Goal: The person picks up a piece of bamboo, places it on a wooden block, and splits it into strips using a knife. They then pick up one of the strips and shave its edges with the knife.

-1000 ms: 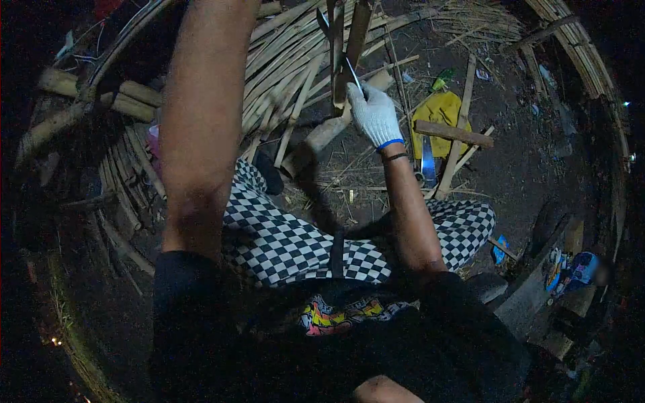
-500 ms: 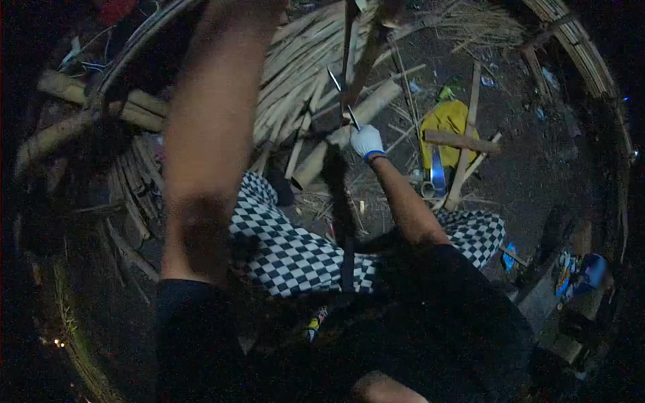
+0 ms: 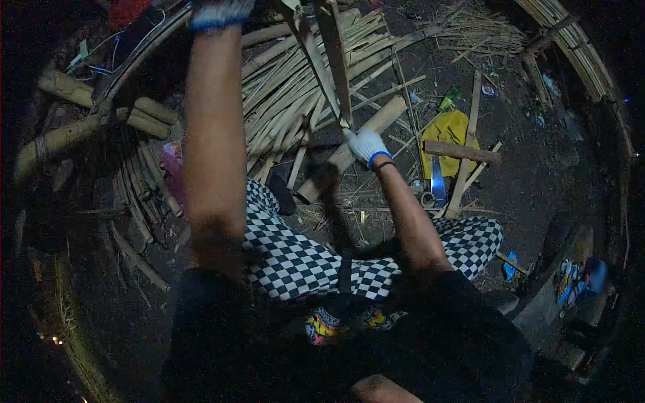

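My right hand (image 3: 368, 146), in a white knitted glove with a blue cuff, is closed at the low end of a split bamboo piece (image 3: 312, 64). The piece's two halves spread apart upward and leave the view at the top. Half a second ago a thin knife blade showed from this fist across the bamboo; now the blade can hardly be made out. My left hand (image 3: 220, 15), gloved too, is raised at the top edge, left of the bamboo. Its fingers are cut off by the frame.
Bamboo strips (image 3: 282, 94) lie heaped ahead, beside a thick bamboo pole (image 3: 386, 117). To the right are a yellow cloth (image 3: 447, 131), a wooden board (image 3: 463, 151) and a tool with a shiny blue-lit blade (image 3: 438, 181). Checkered trousers (image 3: 295, 258) cover my folded legs.
The split bamboo's upper part has swung left and its halves show wider apart. My left hand has come into view at the top. My right hand has shifted slightly down.
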Demonstrator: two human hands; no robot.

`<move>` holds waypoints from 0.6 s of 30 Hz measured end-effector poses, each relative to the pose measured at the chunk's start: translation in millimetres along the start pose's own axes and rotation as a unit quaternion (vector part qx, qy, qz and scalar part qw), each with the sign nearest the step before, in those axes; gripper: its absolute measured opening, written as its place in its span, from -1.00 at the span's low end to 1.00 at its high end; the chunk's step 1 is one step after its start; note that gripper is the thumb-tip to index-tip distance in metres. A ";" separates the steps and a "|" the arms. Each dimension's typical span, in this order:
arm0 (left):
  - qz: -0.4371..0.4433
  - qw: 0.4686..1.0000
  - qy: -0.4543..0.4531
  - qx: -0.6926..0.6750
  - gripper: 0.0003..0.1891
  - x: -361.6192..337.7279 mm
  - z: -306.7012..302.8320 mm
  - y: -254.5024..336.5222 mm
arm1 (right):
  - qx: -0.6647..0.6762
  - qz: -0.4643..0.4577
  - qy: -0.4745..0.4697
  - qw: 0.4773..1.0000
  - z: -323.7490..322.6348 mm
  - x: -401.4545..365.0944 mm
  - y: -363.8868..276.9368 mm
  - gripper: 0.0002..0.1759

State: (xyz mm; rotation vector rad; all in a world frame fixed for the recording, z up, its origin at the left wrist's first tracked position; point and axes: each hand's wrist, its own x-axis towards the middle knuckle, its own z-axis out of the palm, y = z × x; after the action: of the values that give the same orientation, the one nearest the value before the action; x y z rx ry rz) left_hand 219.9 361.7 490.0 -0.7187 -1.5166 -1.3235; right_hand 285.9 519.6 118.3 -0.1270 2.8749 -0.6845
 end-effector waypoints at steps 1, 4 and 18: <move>-0.005 0.999 0.016 -0.042 -0.52 -14.7 -10.7 7.2 | 0.022 -0.012 0.019 1.000 -5.9 -4.6 6.0 -0.32; -0.122 0.981 0.004 0.153 -0.56 -116.7 -48.7 -34.3 | -0.043 -0.069 -0.017 0.997 -63.2 -41.0 -14.1 -0.50; -0.379 0.861 -0.283 0.188 -0.65 -359.4 -72.2 -42.8 | 0.359 0.129 -0.069 0.922 -119.0 -153.3 -47.0 -0.35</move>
State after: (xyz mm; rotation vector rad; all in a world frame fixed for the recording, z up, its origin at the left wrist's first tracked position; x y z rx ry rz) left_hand 332.4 338.3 139.3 -0.2417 -2.6369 -1.3372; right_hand 414.5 549.1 268.2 0.2862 2.2664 -1.5264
